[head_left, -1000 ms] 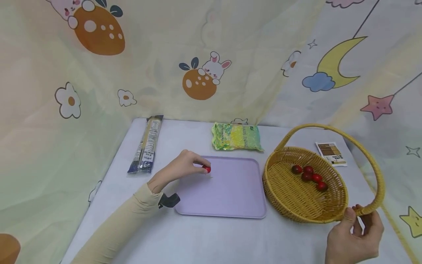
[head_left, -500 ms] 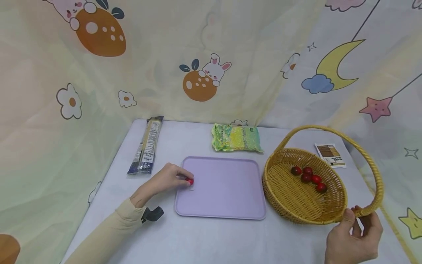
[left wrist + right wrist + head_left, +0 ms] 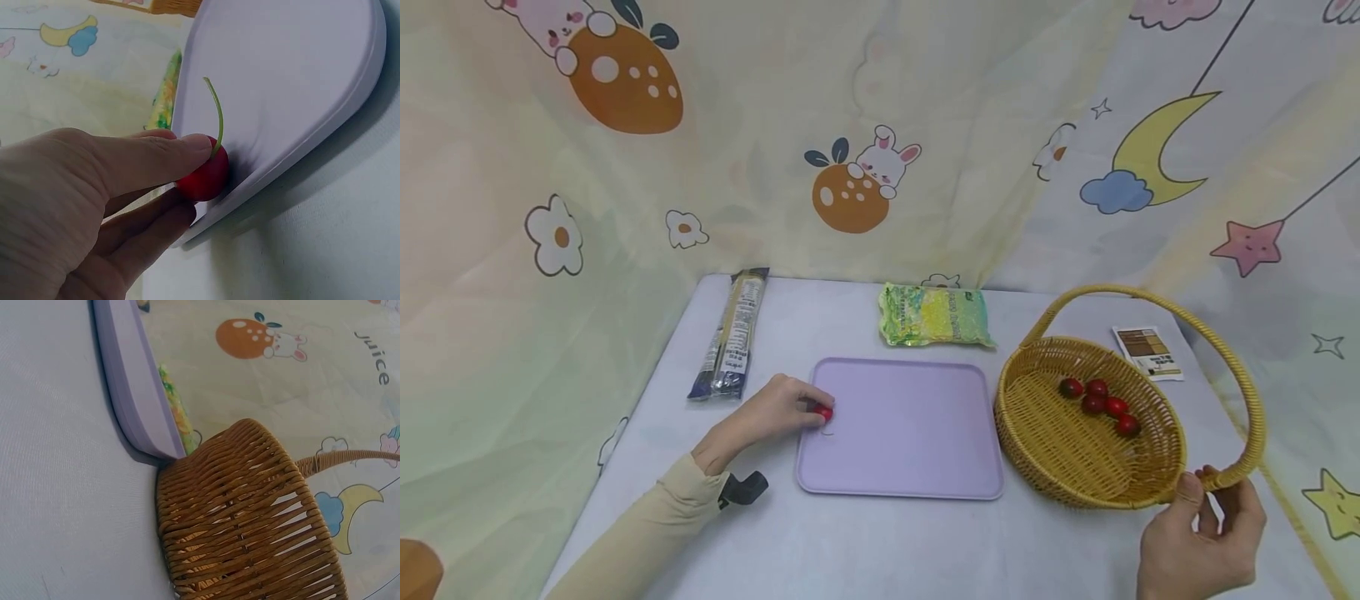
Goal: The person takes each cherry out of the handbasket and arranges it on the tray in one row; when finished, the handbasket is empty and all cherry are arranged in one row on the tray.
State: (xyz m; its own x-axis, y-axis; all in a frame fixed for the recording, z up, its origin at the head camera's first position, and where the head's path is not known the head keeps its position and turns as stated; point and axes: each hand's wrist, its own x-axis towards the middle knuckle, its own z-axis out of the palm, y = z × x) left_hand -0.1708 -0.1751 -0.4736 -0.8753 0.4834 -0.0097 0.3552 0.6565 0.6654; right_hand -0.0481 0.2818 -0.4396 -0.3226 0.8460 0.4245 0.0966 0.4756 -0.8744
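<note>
I see the left hand (image 3: 775,414) holding one red cherry (image 3: 205,179) between thumb and fingertips, with its green stem (image 3: 220,117) sticking out free. This cherry is at the left end of the lilac tray (image 3: 913,433), between nine and ten o'clock, just inside the rim; whether it already touches the tray's surface, I cannot tell.

At three o'clock of the tray stands the wicker basket (image 3: 1060,446). The right hand (image 3: 1202,537) grips it between four and five o'clock, where the handle (image 3: 1255,421) meets the rim. Inside, toward one o'clock, five other cherries (image 3: 1116,407) lie close together.

In my judgement, the step in hand is positioning this single cherry on the tray, while the right hand steadies the basket. If it is to be left there, the next move calls for a low, soft opening of thumb and fingers, without pulling the stem, because a round fruit may roll; the raised rim should probably stop it.
</note>
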